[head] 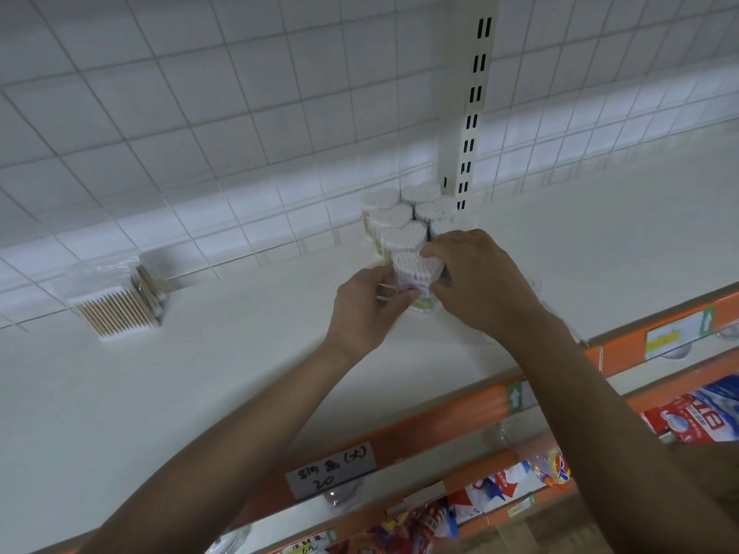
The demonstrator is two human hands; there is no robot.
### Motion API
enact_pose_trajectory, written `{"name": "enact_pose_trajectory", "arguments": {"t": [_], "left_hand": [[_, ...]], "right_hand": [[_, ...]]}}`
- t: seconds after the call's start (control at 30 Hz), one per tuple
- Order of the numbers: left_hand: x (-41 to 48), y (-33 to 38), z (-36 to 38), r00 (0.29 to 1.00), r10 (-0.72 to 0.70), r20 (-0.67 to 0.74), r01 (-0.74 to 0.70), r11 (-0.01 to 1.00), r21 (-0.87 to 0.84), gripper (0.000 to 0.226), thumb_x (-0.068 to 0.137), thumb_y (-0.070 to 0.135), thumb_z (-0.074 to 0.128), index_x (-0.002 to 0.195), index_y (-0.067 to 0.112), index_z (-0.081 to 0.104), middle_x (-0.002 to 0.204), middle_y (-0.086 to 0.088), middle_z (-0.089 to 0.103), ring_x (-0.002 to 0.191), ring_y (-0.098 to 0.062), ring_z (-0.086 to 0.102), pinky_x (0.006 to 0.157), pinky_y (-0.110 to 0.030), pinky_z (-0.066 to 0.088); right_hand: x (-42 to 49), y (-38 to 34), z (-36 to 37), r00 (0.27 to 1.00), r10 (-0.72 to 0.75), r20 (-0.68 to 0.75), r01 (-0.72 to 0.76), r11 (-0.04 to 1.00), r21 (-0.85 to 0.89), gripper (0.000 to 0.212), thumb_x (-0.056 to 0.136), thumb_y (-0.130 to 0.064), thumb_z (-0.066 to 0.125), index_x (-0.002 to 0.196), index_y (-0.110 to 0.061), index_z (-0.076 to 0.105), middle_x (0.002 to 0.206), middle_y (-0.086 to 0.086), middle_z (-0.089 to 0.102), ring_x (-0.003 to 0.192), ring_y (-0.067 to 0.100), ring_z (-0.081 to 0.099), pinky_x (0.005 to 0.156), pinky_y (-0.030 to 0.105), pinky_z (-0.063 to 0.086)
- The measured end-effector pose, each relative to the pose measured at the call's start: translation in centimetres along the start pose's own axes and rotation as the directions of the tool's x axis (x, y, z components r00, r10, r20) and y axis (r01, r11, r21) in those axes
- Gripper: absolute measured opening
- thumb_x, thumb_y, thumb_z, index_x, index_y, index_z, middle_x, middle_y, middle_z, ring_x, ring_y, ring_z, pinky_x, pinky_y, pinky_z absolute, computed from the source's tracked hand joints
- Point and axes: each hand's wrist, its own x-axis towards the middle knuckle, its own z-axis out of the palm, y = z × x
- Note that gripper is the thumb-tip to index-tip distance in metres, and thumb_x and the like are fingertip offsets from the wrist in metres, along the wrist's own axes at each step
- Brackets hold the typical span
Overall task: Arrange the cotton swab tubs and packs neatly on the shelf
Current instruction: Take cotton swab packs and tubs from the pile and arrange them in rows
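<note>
The white shelf (pixel 200 393) carries all stock.

**Count**
- Seven heart-shaped tubs can be counted. Six standing tubs (pixel 394 215) form two columns at the back grid (pixel 240 113), beside the upright post (pixel 460 113).
- One held tub (pixel 416 269) sits at the front of the left column. Anything behind the right hand is hidden.
- One pack (pixel 120 305) of wooden-stemmed swabs lies by the back grid, well apart to the left.

**Grip**
- The left hand (pixel 368 305) curls its fingers round the held tub's left side.
- The right hand (pixel 480 281) curls over its top and right side.

**Risk (judged)**
- The tubs look tall and light. Pushing the held tub back hard may topple the column behind.
- Uneven pressure may skew it out of line.
</note>
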Motion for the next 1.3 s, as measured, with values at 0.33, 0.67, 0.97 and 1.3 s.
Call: {"name": "enact_pose_trajectory", "arguments": {"t": [0.33,0.67,0.97,1.3], "left_hand": [[-0.1,0.0,0.1,1.0,-0.022,-0.012,0.022,1.0,0.004,0.026,0.081,0.038,0.071,0.098,0.018,0.07,0.092,0.004,0.069,0.077,-0.003,0.066,0.072,-0.023,0.053],[-0.4,0.1,-0.2,0.998,-0.061,-0.007,0.061,0.997,0.051,0.036,0.08,0.042,0.07,0.106,0.017,0.068,0.097,0.005,0.067,0.077,-0.002,0.064,0.074,-0.017,0.05],[-1.6,0.1,-3.6,1.0,-0.014,-0.013,0.016,0.99,0.141,0.039,0.084,0.024,0.068,0.121,0.013,0.061,0.113,0.0,0.063,0.095,-0.01,0.062,0.084,-0.018,0.048],[-6.2,-3.5,-11.7,0.982,-0.014,-0.187,0.086,0.92,0.382,0.036,0.085,0.018,0.065,0.121,0.014,0.062,0.116,-0.006,0.063,0.104,-0.023,0.06,0.089,-0.031,0.046]], "right_hand": [[-0.1,0.0,0.1,1.0,-0.005,-0.007,0.005,1.0,-0.011,0.041,0.08,-0.006,0.061,0.122,-0.008,0.059,0.123,0.008,0.059,0.116,0.025,0.046,0.092,0.028,0.036],[-0.1,-0.5,-0.1,1.0,0.004,-0.016,-0.004,1.0,-0.007,0.041,0.081,-0.006,0.06,0.122,-0.008,0.059,0.123,0.006,0.059,0.118,0.024,0.046,0.092,0.027,0.035],[0.0,-4.7,1.2,0.988,-0.135,-0.08,0.14,0.988,0.058,0.03,0.083,-0.009,0.061,0.113,-0.006,0.063,0.114,0.008,0.063,0.111,0.026,0.052,0.094,0.031,0.038],[1.1,-11.9,5.8,0.942,-0.328,0.071,0.321,0.943,0.085,0.039,0.091,-0.021,0.055,0.129,-0.013,0.052,0.125,0.003,0.056,0.119,0.021,0.044,0.099,0.028,0.034]]}}
